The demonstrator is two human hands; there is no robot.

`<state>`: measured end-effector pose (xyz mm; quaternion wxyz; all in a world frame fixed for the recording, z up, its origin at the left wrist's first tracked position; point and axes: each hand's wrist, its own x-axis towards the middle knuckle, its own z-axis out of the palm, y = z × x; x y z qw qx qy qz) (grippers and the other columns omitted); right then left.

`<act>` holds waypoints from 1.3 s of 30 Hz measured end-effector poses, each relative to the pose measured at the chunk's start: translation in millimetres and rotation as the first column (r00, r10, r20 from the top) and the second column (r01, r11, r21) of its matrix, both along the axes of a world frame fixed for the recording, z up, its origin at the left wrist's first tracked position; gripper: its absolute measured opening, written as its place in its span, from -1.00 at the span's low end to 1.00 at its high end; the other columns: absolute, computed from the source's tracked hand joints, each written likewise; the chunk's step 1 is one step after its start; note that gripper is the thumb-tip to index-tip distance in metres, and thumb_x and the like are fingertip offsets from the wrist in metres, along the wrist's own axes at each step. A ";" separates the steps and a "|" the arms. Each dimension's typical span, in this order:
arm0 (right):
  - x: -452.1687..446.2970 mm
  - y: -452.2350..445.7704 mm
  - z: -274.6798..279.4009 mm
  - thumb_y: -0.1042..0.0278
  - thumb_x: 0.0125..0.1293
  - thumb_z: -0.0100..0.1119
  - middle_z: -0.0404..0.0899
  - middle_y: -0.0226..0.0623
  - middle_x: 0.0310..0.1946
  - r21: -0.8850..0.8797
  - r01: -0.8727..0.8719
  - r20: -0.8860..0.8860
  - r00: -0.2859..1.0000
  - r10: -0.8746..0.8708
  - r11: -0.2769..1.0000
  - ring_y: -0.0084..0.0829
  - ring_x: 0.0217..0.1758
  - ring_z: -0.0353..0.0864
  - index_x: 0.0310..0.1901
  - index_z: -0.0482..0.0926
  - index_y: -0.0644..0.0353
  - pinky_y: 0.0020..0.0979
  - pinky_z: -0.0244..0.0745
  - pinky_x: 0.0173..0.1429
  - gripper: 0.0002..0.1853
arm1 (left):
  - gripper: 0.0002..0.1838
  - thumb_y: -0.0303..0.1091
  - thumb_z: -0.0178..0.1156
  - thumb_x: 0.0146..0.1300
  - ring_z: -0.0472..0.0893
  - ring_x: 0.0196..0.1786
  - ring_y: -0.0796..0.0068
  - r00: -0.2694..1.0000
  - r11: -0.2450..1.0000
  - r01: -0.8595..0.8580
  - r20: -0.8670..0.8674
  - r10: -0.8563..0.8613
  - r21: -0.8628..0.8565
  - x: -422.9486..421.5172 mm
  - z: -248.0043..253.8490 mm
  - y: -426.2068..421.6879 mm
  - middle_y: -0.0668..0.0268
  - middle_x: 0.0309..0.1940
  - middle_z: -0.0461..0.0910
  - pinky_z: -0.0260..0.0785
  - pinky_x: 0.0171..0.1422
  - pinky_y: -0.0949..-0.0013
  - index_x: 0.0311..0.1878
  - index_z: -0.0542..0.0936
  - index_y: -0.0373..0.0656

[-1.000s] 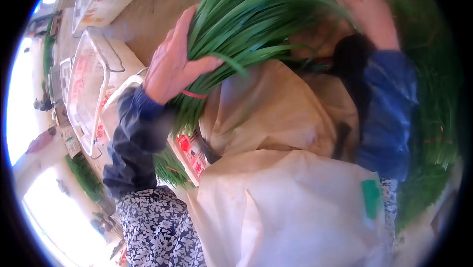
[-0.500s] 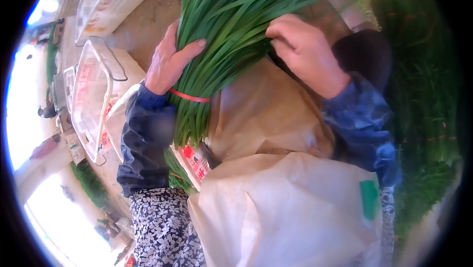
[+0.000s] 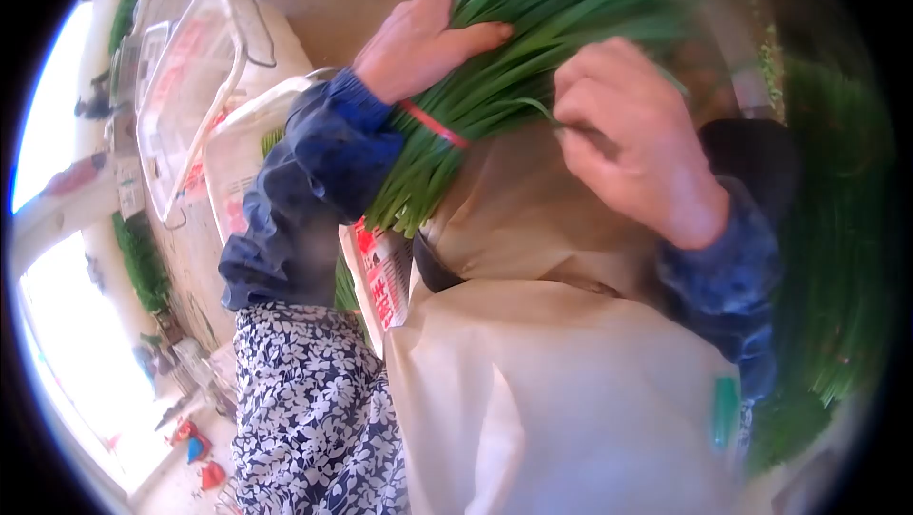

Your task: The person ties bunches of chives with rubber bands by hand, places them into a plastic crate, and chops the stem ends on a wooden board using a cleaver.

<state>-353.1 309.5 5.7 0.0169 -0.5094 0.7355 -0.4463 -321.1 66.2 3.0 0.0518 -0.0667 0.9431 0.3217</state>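
My left hand is wrapped round a bundle of garlic chives, its thumb lying across the long flat leaves. A red band circles the bundle just below that hand, and the cut stem ends point down toward my lap. To the right of the bundle, my right hand is closed in a pinch. A single chive leaf curves out of the bundle to its fingertips. Blur hides the far leaf tips at upper right.
White plastic crates stand at left. A printed red-and-white box is beside my knee, below the stems. A pale apron covers my lap. More banded greens lie along the right.
The bundle and left hand have shifted right in view, with the bundle tilting more to the right. My right hand has moved lower and right, a leaf now bent out to its fingers.
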 end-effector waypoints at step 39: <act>5.7 -64.1 -3.8 0.37 0.00 0.18 0.45 -0.36 -0.39 0.107 0.010 -0.481 0.875 0.043 0.994 -0.31 -0.22 0.49 -0.45 0.52 0.10 -0.30 0.40 -0.14 -0.93 | 0.11 0.08 0.53 -0.02 0.53 0.21 0.28 0.935 0.911 0.010 0.319 -0.155 0.413 69.3 18.4 -42.5 0.08 0.16 0.55 0.33 0.36 0.27 0.49 0.19 -0.27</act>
